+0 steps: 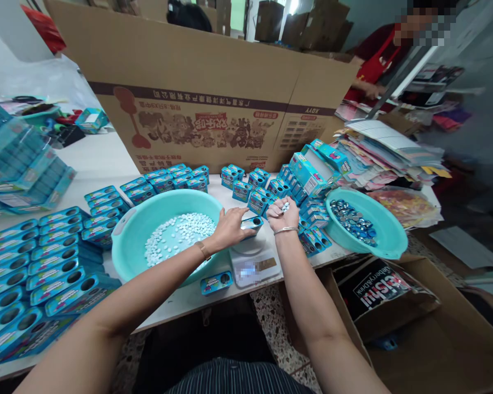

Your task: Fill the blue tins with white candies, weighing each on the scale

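Note:
My left hand (229, 228) grips a small blue box (252, 223) with a round hole in its top, right over the white scale (254, 268). Several white candies (285, 207) show in my right hand (282, 216), whose fingers are curled around them just right of that box. A turquoise basin (125, 241) with white candies (181, 232) scattered over its bottom stands beneath and left of my left forearm. Another blue box (216, 283) lies at the table's front edge, left of the scale.
Rows of blue boxes (61, 257) fill the left side, and more boxes (261, 189) stand behind the scale. At right are a basin (388, 232) of shiny blue pieces and an open carton (443, 323). A large carton (213, 71) walls off the back; a person (373, 65) stands beyond.

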`<state>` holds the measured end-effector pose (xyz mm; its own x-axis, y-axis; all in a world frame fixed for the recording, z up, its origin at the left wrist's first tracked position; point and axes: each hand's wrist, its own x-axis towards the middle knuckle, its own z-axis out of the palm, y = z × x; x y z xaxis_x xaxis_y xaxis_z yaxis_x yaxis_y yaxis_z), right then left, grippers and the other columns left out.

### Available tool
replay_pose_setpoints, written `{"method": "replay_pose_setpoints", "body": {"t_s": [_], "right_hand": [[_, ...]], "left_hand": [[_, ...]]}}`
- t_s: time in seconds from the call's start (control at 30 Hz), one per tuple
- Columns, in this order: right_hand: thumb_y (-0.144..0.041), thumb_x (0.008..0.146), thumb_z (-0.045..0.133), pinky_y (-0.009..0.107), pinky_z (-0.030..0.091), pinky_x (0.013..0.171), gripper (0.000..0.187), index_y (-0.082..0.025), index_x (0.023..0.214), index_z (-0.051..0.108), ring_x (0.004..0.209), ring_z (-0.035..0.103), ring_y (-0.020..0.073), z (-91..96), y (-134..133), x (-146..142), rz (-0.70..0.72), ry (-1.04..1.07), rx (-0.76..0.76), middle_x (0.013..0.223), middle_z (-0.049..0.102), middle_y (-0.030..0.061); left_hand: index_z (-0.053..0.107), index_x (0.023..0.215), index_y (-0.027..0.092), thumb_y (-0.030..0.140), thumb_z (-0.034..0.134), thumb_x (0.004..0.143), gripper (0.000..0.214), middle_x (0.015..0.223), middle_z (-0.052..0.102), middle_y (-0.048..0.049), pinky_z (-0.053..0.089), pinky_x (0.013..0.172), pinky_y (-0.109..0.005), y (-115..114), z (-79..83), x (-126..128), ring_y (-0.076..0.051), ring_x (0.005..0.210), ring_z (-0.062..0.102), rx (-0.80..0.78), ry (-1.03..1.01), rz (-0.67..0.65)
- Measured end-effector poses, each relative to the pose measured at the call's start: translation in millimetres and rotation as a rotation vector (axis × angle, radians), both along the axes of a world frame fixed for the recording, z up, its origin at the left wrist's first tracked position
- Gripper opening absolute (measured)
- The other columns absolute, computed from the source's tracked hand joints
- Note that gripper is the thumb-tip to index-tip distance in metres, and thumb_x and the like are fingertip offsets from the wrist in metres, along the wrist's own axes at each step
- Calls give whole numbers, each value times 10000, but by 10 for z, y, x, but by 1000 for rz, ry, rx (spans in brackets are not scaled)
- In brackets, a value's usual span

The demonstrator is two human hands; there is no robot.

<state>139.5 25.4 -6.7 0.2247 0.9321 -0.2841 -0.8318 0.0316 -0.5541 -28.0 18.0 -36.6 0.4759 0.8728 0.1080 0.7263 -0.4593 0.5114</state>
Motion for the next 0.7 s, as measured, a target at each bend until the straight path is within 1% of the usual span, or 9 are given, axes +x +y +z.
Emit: {"method": "replay_pose_setpoints", "body": {"t_s": [0.1, 0.17, 0.27, 0.37, 0.5, 0.7], "right_hand": [[-387, 861, 475, 148, 214, 302, 384, -207, 578, 287, 309, 243, 39, 2, 9, -44, -38, -27, -28, 432, 298, -104], [-388, 853, 483, 153, 292, 328, 369, -208, 585, 305, 329, 314, 48, -3, 15, -96, -76, -32, -64, 433, 332, -100], [-347, 855, 466, 180, 414, 406, 323, -209, 594, 335, 384, 428, 68, -13, 20, -178, -119, -33, -109, 441, 391, -87], [-301, 861, 431, 202, 471, 471, 298, -206, 590, 349, 410, 481, 74, -23, 15, -237, -153, -57, -129, 439, 424, -79], [-337, 835, 490, 227, 516, 531, 308, -206, 587, 365, 454, 553, 90, -43, 7, -276, -164, -118, -134, 445, 471, -72], [-380, 811, 545, 219, 503, 492, 332, -210, 586, 371, 472, 569, 98, -102, 29, -308, -193, -201, -79, 467, 512, -57]], "left_hand": [[451, 1313, 199, 435, 633, 768, 621, 1351, 527, -120, 199, 1097, -570, 5, 6, 11, -293, 1277, 440, 7, 5, 2], [454, 1310, 193, 426, 642, 761, 625, 1352, 525, -128, 202, 1094, -573, 2, 26, 38, -293, 1277, 438, 2, 15, 4], [462, 1301, 195, 408, 659, 747, 625, 1338, 538, -132, 193, 1094, -585, -2, 56, 102, -288, 1271, 444, -14, 19, 1], [495, 1266, 214, 399, 653, 754, 567, 1299, 575, -112, 174, 1096, -602, 0, 54, 167, -281, 1252, 468, -31, 6, -21], [549, 1196, 243, 381, 643, 764, 463, 1258, 610, -84, 160, 1091, -619, 2, 16, 209, -284, 1223, 498, -57, 6, -39], [565, 1173, 249, 359, 621, 775, 416, 1242, 622, -78, 168, 1087, -618, -3, 0, 212, -281, 1206, 513, -53, 0, -34]]}}
